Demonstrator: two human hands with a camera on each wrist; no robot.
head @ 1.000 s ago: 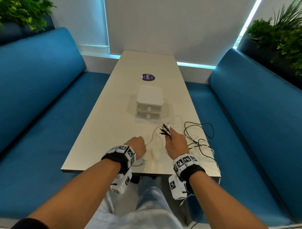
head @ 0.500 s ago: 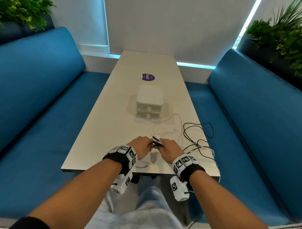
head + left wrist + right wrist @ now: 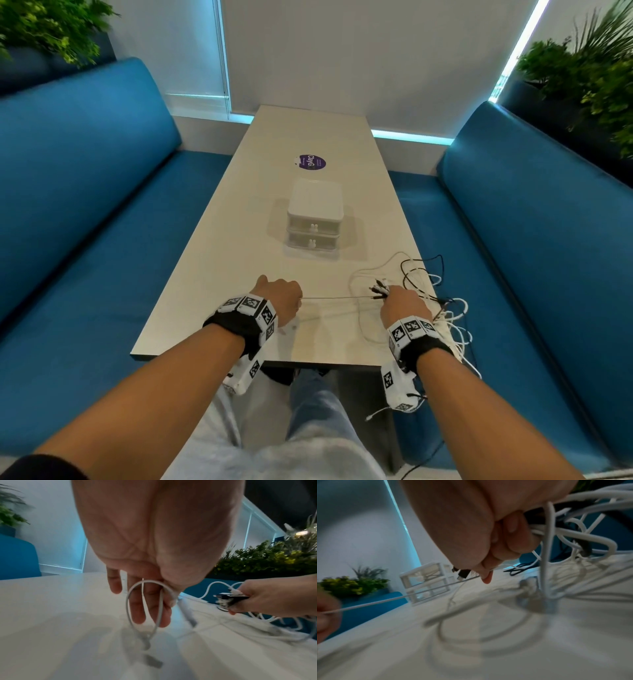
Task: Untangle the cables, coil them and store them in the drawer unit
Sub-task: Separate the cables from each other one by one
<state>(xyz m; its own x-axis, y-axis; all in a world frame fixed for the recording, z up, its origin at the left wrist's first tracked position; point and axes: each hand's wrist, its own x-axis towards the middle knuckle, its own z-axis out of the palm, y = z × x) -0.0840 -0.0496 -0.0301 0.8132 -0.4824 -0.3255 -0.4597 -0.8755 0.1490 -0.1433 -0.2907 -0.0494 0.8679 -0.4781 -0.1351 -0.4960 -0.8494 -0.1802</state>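
A white cable (image 3: 334, 298) runs taut between my two hands above the near end of the table. My left hand (image 3: 281, 298) holds a small loop of that white cable (image 3: 145, 609) against its fingers. My right hand (image 3: 399, 303) grips a bundle of black and white cable plugs (image 3: 379, 287), seen also from the left wrist as plugs (image 3: 228, 599). A tangle of black and white cables (image 3: 428, 284) lies at the table's right edge and hangs over it. The white two-drawer unit (image 3: 314, 216) stands mid-table with both drawers closed.
The pale table (image 3: 239, 246) runs away from me between two blue benches (image 3: 85, 205). A purple sticker (image 3: 311, 162) lies beyond the drawer unit. Plants (image 3: 589, 75) stand behind both benches. One cable end (image 3: 375, 414) dangles below the table's near edge.
Half a second ago my hands met at the table's middle; now they have drawn apart, the left going left and the right going right, stretching the white cable straight between them.
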